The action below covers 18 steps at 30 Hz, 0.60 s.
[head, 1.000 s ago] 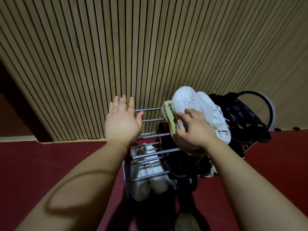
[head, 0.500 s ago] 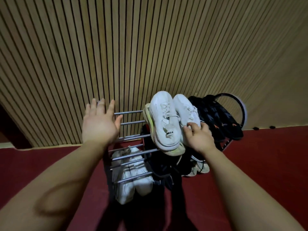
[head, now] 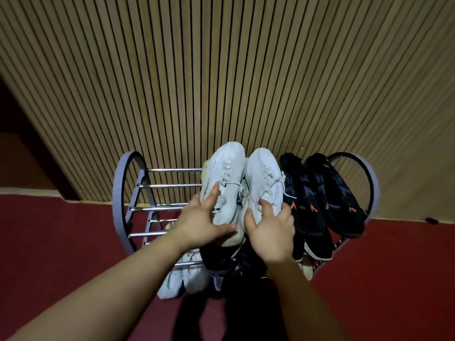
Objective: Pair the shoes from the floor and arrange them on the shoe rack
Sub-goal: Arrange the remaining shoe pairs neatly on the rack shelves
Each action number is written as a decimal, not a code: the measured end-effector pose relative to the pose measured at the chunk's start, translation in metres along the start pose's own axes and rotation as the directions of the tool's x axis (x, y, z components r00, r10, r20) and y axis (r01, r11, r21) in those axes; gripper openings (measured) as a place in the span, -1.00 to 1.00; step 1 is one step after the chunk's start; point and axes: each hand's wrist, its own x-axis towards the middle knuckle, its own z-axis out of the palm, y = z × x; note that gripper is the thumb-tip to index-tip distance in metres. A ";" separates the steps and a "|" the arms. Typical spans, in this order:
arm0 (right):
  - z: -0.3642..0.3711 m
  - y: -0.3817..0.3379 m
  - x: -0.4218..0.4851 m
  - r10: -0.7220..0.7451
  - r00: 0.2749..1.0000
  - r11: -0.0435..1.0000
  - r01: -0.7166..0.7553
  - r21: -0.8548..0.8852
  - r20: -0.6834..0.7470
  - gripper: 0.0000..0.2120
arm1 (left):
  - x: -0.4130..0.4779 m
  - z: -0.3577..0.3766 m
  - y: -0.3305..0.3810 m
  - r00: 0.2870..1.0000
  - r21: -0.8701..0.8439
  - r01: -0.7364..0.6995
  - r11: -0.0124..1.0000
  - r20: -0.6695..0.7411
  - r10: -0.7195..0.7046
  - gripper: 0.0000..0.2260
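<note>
left hand [head: 202, 223] and right hand [head: 270, 233] each grip a heel of the puffy white mesh sneakers [head: 227, 172] on the round chrome top bars of the shoe rack [head: 124, 193], black knit pair [head: 320, 193] at its right end

On the shoe rack [head: 123, 193], left hand [head: 199, 225] and right hand [head: 270, 235] hold white sneakers [head: 229, 168].
</note>
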 end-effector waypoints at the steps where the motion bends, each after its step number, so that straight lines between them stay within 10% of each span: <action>1: 0.001 0.001 0.001 -0.010 1.000 1.000 0.010 -0.005 -0.001 -0.48 | 0.003 0.007 0.005 0.998 0.010 0.030 0.999 -0.048 -0.030 -0.08; 8: -0.004 -0.001 0.000 -0.022 0.997 0.999 0.019 0.041 0.078 -0.17 | -0.001 0.030 0.011 0.967 -0.040 0.059 0.997 -0.244 -0.067 -0.30; 18: 0.002 -0.002 -0.001 -0.011 0.997 1.000 0.013 -0.021 0.081 -0.35 | -0.039 -0.001 -0.040 0.871 0.104 0.087 0.991 -0.490 -0.025 -0.49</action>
